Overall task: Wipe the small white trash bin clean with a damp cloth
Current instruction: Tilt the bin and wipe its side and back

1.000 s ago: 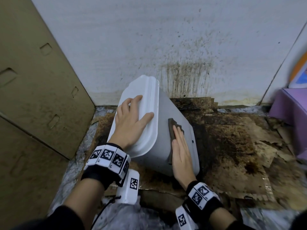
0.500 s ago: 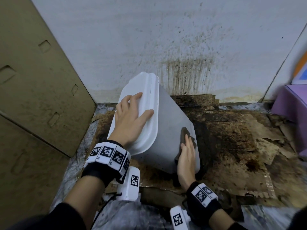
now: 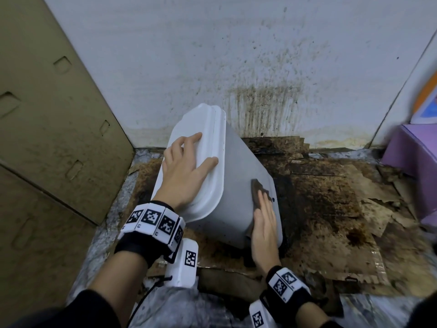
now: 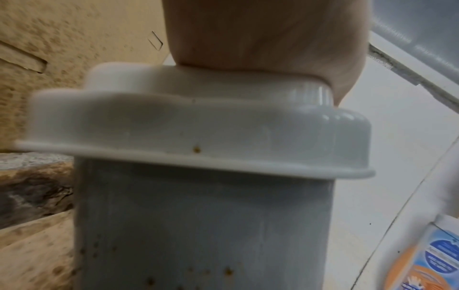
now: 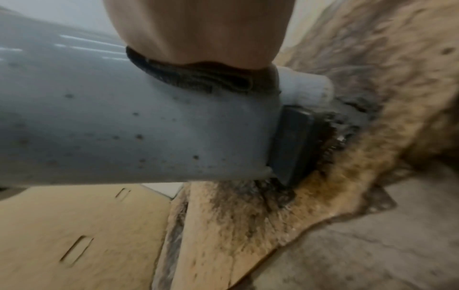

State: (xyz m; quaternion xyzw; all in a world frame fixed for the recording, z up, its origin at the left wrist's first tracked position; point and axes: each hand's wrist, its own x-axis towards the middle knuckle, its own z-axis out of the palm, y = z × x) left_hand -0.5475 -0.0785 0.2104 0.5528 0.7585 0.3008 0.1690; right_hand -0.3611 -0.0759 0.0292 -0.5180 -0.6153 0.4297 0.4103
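While the left hand [image 3: 186, 171] lies spread on the lid [image 3: 196, 162] with fingers fairly straight, pressing rather than gripping, the small white trash bin [image 3: 236, 202] leans tilted on the stained cardboard [image 3: 331, 209] near the back wall [image 3: 236, 55], its lid end raised toward the left. Right hand [image 3: 263, 223] flat, fingers straight, pressing the dark cloth [image 3: 257, 189] against the bin's side wall; nothing clenched, the cloth pinned under palm and fingers. Change over the last second: the hand and cloth were higher on the side panel, closer to the lid; they have since slid down toward the base end, and the cloth's tip now pokes out just above the fingertips near the lower right edge. Bin tilt and the bracing hand look much the same. Right wrist view shows the cloth [image 5: 206, 78] bunched under the palm on the grey wall, with dark specks remaining on the face below it. Left wrist view shows brown spots on the near face [image 4: 198, 235] and one on the lid skirt. Judgement: one stroke down this side is about finished; other faces and the lid rim likely want wiping yet. Risk: the tilted bin could skid on the soggy cardboard if the brace slackens.
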